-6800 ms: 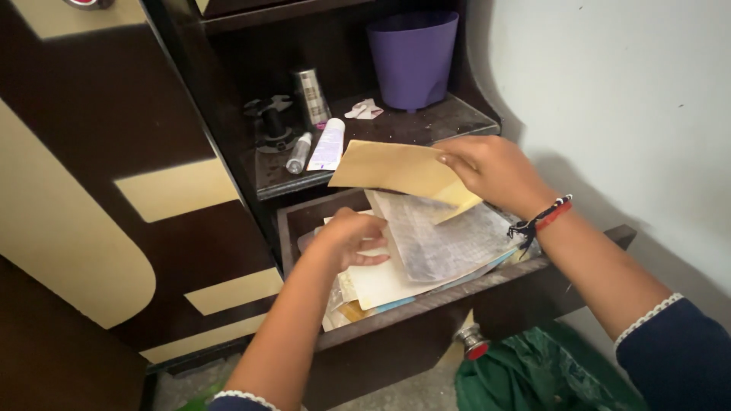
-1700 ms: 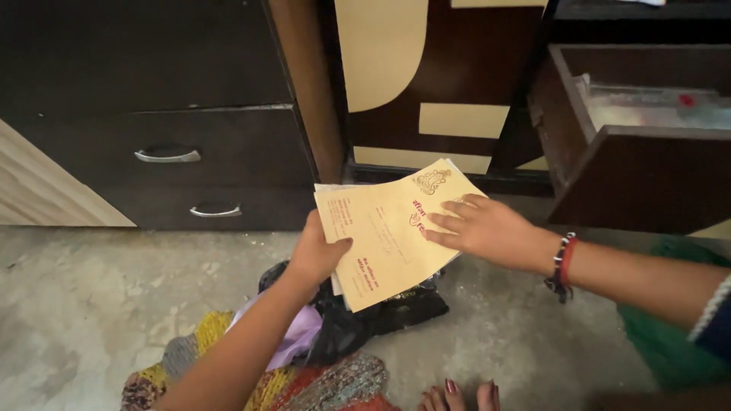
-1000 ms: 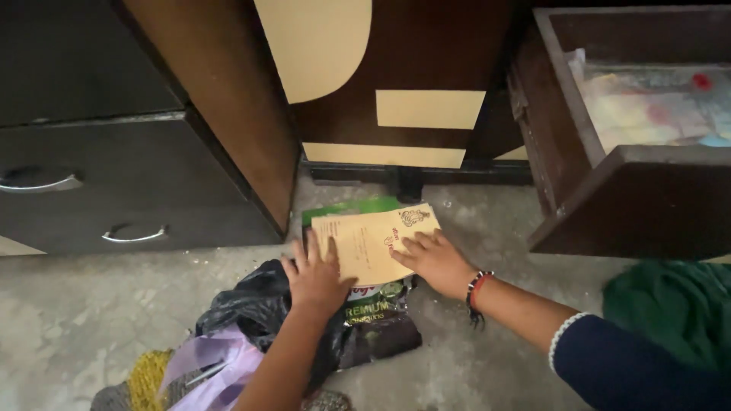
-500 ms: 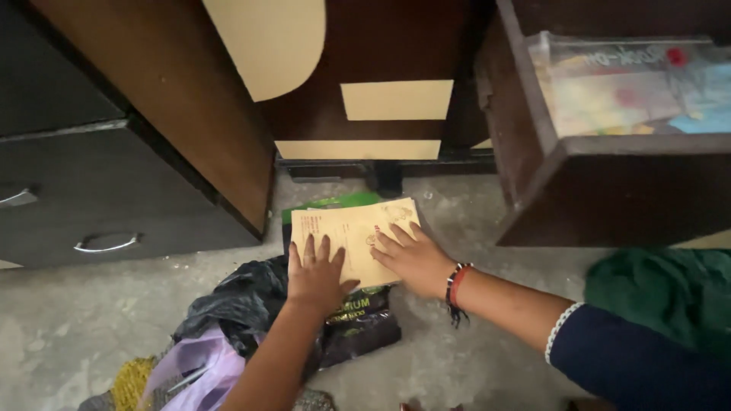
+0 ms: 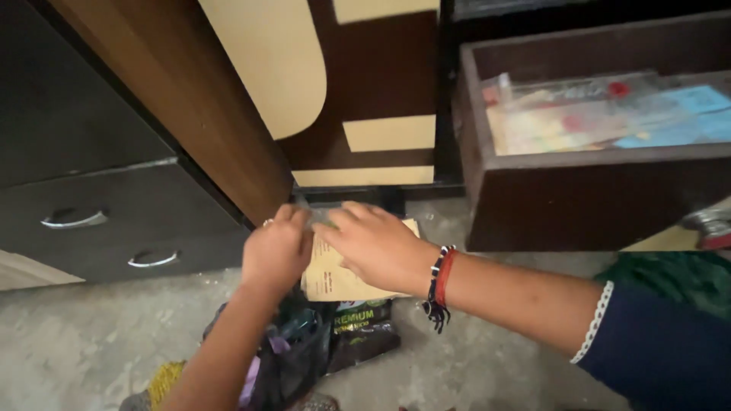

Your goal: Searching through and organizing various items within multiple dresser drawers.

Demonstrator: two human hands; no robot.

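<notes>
A tan printed envelope (image 5: 335,280) lies on a dark glossy packet (image 5: 364,333) on the concrete floor, in front of the brown cabinet. My left hand (image 5: 278,251) hovers over the envelope's left far corner with its fingers curled; the blur hides whether it grips anything. My right hand (image 5: 373,242), with a red and black wrist band, reaches across the envelope's far edge with fingers stretched out, its fingertips meeting the left hand's. A greyish-green strip (image 5: 318,216) shows between the fingertips.
An open dark wooden drawer (image 5: 594,199) at the right holds papers in a clear plastic sleeve (image 5: 579,114). Dark drawers with metal handles (image 5: 74,221) stand at the left. A black bag (image 5: 293,358), a yellow woven cloth (image 5: 164,377) and a green cloth (image 5: 674,278) lie on the floor.
The envelope was taken out of the drawer and laid on the floor packet. Both hands, pressed flat on it half a second ago, have lifted and moved to its far edge.
</notes>
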